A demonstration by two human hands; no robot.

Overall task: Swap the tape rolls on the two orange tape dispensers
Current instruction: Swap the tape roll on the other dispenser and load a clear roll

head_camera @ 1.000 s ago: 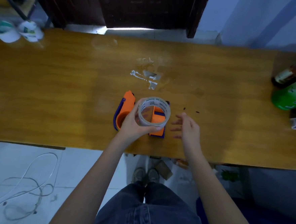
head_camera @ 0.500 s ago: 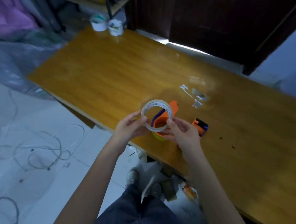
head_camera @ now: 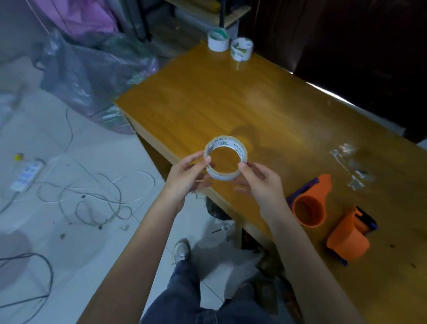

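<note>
Both hands, left hand (head_camera: 184, 177) and right hand (head_camera: 261, 185), pinch a clear tape roll (head_camera: 224, 159) between their fingertips, above the table (head_camera: 237, 100) edge. Right of the fingers, both orange dispensers (head_camera: 310, 204) apparently sit empty; refitting remains.

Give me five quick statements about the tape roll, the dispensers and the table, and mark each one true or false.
1. Both hands, left hand and right hand, hold the clear tape roll. True.
2. A tape roll sits on one orange dispenser. False: both it and the other dispenser show bare hubs.
3. Two other tape rolls stand at the table's far corner. True.
4. The dispensers lie on the floor. False: on the table.
5. The held roll rests flat on the table. False: it is held up.
</note>
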